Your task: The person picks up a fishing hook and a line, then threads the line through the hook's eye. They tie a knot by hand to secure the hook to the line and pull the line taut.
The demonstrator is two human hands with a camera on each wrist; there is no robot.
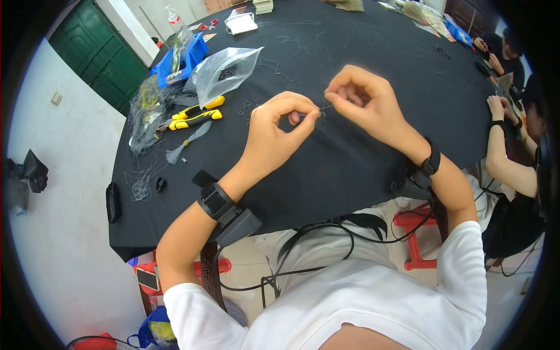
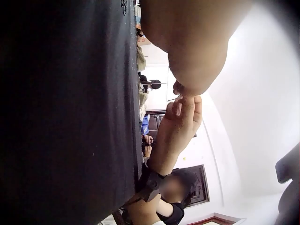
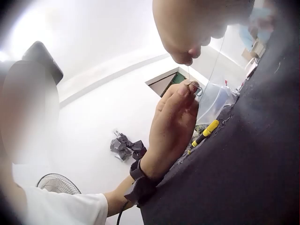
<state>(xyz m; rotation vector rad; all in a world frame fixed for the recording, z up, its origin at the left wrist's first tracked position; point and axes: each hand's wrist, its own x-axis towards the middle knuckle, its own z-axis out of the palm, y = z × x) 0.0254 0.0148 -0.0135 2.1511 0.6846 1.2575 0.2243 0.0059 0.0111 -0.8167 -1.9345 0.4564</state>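
No legible text, perhaps blur.

Head cam: above, looks fwd/down over black bench (image 1: 361, 169), left hand (image 1: 274, 131) and right hand (image 1: 364, 102) mid-frame. L wrist cam: v. close, rolled sideways, faces right hand. R wrist cam: low, faces left hand. All share pinched thin line (image 1: 324, 107).

Matt black cloth, glossy plastics, fine pale line.
Tablecloth (image 1: 361, 157) black, matt, woven, lint-flecked; fine line (image 1: 324, 107) thin, translucent, slight sheen; plastic bag (image 1: 224, 70) clear, glossy, crinkled; pliers (image 1: 195, 115) smooth yellow-and-black plastic handles; bin (image 1: 192, 53) blue hard plastic; thread bundle (image 1: 185, 141) grey, fibrous; stool (image 1: 415, 233) red glossy plastic; shirt (image 1: 361, 303) white soft cloth.
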